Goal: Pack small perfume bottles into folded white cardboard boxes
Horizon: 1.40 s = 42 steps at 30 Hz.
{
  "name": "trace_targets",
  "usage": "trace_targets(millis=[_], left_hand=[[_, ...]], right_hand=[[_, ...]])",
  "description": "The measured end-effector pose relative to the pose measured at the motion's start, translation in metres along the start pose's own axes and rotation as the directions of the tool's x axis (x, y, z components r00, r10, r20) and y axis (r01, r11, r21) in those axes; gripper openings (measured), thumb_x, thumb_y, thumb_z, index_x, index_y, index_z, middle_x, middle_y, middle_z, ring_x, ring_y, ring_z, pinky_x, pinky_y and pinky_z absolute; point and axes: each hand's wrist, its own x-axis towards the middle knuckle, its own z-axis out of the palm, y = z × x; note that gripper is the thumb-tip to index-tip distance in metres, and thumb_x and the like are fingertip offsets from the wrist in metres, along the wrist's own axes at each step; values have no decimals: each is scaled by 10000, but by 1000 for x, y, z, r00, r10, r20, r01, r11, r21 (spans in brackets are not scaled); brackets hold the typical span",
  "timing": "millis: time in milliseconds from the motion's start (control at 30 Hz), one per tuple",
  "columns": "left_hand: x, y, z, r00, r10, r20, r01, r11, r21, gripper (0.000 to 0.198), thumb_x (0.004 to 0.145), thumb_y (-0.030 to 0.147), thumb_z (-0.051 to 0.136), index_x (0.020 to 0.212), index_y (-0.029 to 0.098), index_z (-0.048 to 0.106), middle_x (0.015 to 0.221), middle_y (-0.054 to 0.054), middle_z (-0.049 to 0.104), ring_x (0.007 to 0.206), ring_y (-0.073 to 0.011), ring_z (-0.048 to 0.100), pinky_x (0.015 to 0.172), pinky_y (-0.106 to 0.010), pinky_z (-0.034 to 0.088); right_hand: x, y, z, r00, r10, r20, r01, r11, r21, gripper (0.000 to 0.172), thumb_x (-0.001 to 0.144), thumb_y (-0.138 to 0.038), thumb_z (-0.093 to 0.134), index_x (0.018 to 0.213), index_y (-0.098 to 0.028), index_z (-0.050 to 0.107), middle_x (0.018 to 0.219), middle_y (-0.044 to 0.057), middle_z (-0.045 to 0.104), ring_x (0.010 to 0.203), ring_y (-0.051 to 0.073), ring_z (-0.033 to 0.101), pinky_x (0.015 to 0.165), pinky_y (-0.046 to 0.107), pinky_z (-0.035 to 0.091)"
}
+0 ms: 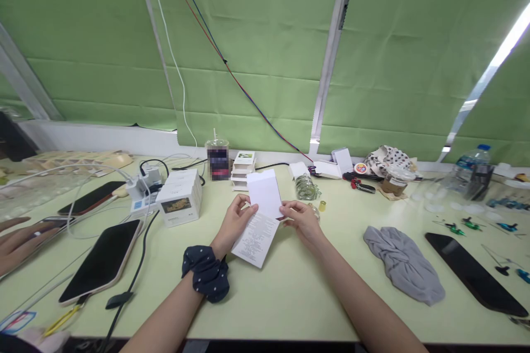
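Note:
Between my hands is a small white cardboard box (pixel 257 240). Its lower panel is covered in fine printed text, and a plain white panel stands up behind it. My left hand (pixel 237 219) is closed on the box's left edge, the thumb lying near the fold. On the other side, my right hand (pixel 303 222) pinches the right edge at the same fold with thumb and fingers. A navy dotted scrunchie (pixel 207 273) is round my left wrist. Just past my right hand lie a coil of greenish strands (pixel 306 187) and a small yellow piece (pixel 322 206).
Stacked white boxes (pixel 180 198) stand left of my hands, near a drink cup (pixel 217 161) and charger cables. Phones (pixel 101 262) lie at left, beside another person's hand (pixel 16 242). To the right are a grey headband (pixel 403 265), a black phone (pixel 476 273) and pliers (pixel 363 185).

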Motion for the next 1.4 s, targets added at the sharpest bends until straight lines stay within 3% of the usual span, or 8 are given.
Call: trace_targets(millis=[300, 500, 633, 1000, 1233, 1400], left_hand=[[4, -9, -3, 999, 32, -18, -33, 999, -12, 366, 733, 413, 676, 968, 194, 500, 972, -36, 632, 668, -151, 637, 553, -246, 504], [0, -4, -1, 993, 115, 14, -115, 993, 19, 359, 794, 427, 611, 1056, 204, 510, 967, -33, 621, 717, -149, 621, 593, -239, 500], [-1, -1, 0, 994, 106, 13, -107, 994, 32, 335, 809, 432, 592, 1037, 202, 504, 924, -21, 620, 676, -136, 603, 566, -227, 485], [-2, -4, 0, 982, 186, -41, -184, 981, 58, 416, 837, 468, 547, 1164, 217, 491, 1071, -66, 633, 769, -176, 638, 595, -244, 494], [-5, 0, 0, 982, 173, -69, -167, 982, 84, 487, 815, 514, 554, 1178, 192, 515, 1012, -72, 670, 727, -185, 642, 577, -250, 485], [-7, 2, 0, 982, 153, -112, -140, 983, 114, 516, 790, 538, 573, 1149, 169, 554, 882, -60, 694, 651, -179, 625, 541, -248, 462]], right_hand=[[0, -1, 1, 998, -60, 3, 60, 997, -38, 305, 507, -324, 846, 661, -162, 639, 900, 45, 662, 670, 126, 612, 552, 237, 476], [1, 0, 1, 1000, -29, 3, 29, 999, -45, 304, 485, -322, 853, 634, -156, 646, 907, 70, 693, 751, 159, 621, 635, 276, 514], [0, 2, 2, 999, -27, 43, 28, 999, -27, 289, 502, -319, 847, 644, -159, 652, 890, 63, 699, 778, 173, 624, 663, 302, 530], [2, 9, 1, 974, -202, 101, 214, 969, -123, 190, 609, -319, 795, 671, -180, 681, 915, 64, 684, 880, 210, 610, 683, 315, 523], [-3, 2, 4, 951, -253, 180, 283, 944, -171, 184, 663, -320, 758, 672, -191, 627, 874, 51, 651, 949, 218, 594, 736, 313, 505], [-7, -2, 7, 930, -264, 257, 324, 917, -233, 215, 716, -368, 709, 707, -204, 571, 843, 28, 592, 882, 185, 579, 727, 299, 508]])
